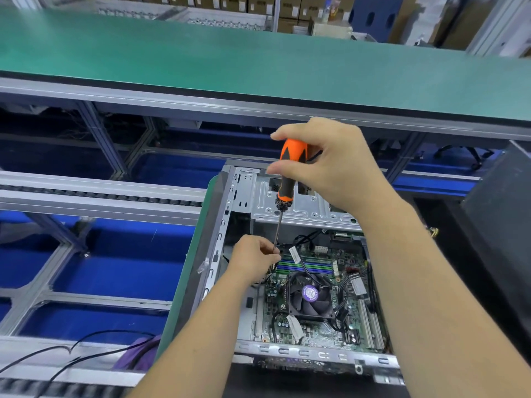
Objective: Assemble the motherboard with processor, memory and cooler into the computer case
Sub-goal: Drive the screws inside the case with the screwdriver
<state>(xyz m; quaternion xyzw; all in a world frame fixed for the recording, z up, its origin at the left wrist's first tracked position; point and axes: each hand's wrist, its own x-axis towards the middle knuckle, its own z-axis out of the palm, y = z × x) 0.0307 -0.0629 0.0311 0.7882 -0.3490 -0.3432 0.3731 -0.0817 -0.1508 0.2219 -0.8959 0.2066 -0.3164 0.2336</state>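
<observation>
Two bare forearms reach in from the bottom edge toward the open computer case (244,196), which lies on its side on a green mat. Inside it sits the motherboard (321,334), with the black cooler (310,297) fan at its middle and the blue and green memory (304,265) slots just beyond the fan. Above the case, the right hand (330,165) grips the orange and black handle of a screwdriver (287,179), held nearly upright, its thin shaft running down toward the far left corner of the board. Lower down, the left hand (254,258) pinches the shaft near its tip with fingers curled, resting just left of the memory slots. A long green workbench (258,61) crosses behind.
</observation>
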